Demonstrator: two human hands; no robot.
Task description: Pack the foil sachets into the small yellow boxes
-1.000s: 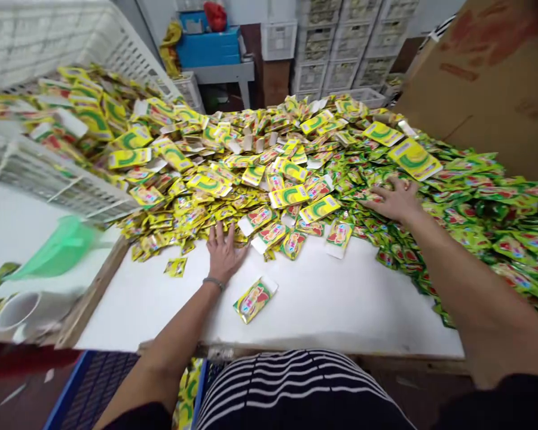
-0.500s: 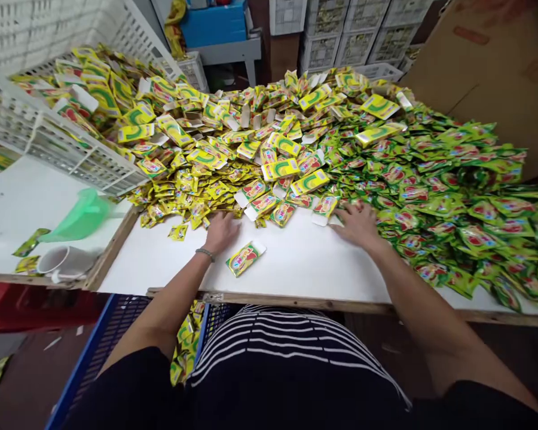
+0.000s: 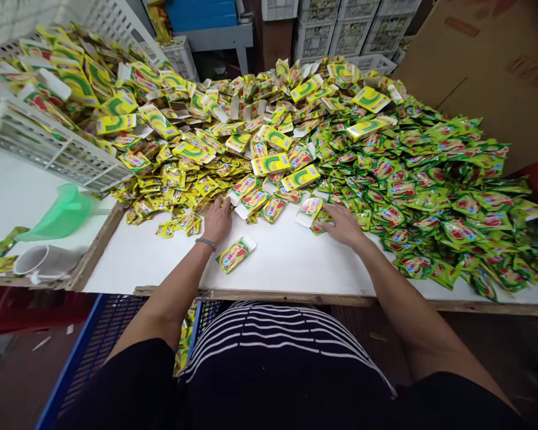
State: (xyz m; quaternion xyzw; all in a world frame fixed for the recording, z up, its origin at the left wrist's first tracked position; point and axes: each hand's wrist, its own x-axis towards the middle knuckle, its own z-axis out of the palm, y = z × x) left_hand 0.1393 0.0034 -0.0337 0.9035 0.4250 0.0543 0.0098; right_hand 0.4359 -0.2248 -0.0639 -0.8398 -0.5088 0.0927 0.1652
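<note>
My left hand point(image 3: 217, 221) lies open, palm down, its fingertips touching the front of the heap of small yellow sachets point(image 3: 182, 176). My right hand point(image 3: 344, 226) is open, with thumb and fingers apart, at the front left of the green sachet pile point(image 3: 399, 191). A green sachet point(image 3: 316, 229) lies by its thumb tip. Just left of those fingers is a small carton point(image 3: 311, 206) with its white flap out. Several more yellow-green cartons point(image 3: 271, 163) lie between the hands. One carton point(image 3: 235, 255) with an open flap rests alone in front of my left hand.
A white plastic crate point(image 3: 67, 152) lies tipped at the left, cartons spilling from it. A green scoop point(image 3: 65, 212) and white mug point(image 3: 49, 261) stand beyond a wooden strip point(image 3: 96, 248). Below the table edge is a blue basket point(image 3: 87, 352). Cardboard point(image 3: 479, 77) borders the back right.
My right hand has shifted slightly left off the green pile, and a green sachet now shows by its thumb. My left hand stays at the yellow sachets. The view has shifted slightly.
</note>
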